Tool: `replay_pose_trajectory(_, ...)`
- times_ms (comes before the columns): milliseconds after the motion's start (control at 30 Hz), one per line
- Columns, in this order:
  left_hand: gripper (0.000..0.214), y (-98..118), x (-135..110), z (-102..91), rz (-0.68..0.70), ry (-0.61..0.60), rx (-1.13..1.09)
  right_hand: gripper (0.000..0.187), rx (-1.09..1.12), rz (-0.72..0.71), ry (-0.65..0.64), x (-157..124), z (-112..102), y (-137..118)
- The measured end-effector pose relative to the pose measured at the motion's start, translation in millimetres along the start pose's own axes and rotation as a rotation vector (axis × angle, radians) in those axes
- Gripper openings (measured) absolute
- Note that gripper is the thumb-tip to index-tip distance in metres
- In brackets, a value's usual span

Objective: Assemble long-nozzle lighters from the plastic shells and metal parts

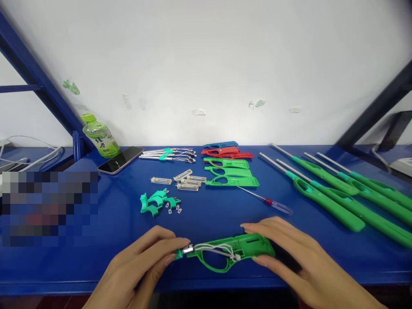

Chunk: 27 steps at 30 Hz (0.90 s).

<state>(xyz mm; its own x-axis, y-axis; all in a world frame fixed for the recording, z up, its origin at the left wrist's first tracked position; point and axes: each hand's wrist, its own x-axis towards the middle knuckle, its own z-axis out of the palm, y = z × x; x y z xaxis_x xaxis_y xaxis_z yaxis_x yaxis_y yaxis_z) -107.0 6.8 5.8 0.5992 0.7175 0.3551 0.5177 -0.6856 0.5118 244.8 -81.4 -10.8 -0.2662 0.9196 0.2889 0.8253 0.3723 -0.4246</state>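
Note:
A green plastic lighter shell half (231, 252) lies on the blue table (206, 214) near its front edge, with white wires and a metal tube fitted inside. My left hand (141, 262) pinches the metal tube end at the shell's left tip, fingers closed. My right hand (289, 257) rests over the shell's right end, thumb and fingers pressing its edges. A red-handled screwdriver (270, 202) lies just behind.
Behind lie teal triggers (156, 202), clear fuel tubes (185, 181), wired metal tubes (169, 154), green (230, 171), red (225, 152) and blue shells. Several finished green lighters (337, 193) lie right. A phone (120, 159) and green bottle (99, 136) stand back left.

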Motion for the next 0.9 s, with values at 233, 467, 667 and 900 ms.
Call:
replay_pose_trajectory(233, 0.047, -5.1, -6.2, 11.1, 0.078, -0.045, 0.165, 0.05, 0.009, 0.015, 0.018, 3.1, -0.7, -4.4)
replay_pose_trajectory(467, 0.052, -6.3, -4.5, 10.0, 0.143, -0.031, 0.179, 0.046, 0.053, 0.021, 0.008, 4.6, -1.3, -5.1)
replay_pose_trajectory(667, 0.051, -2.0, -2.9, 9.2, 0.131, 0.004, 0.217, 0.037, 0.104, 0.014, -0.01, 6.6, -2.8, -5.9)
replay_pose_trajectory(900, 0.064, -9.6, -8.3, 9.7, 0.185, -0.059, 0.314, 0.038, 0.1, -0.008, 0.017, 8.4, -3.2, -6.4)
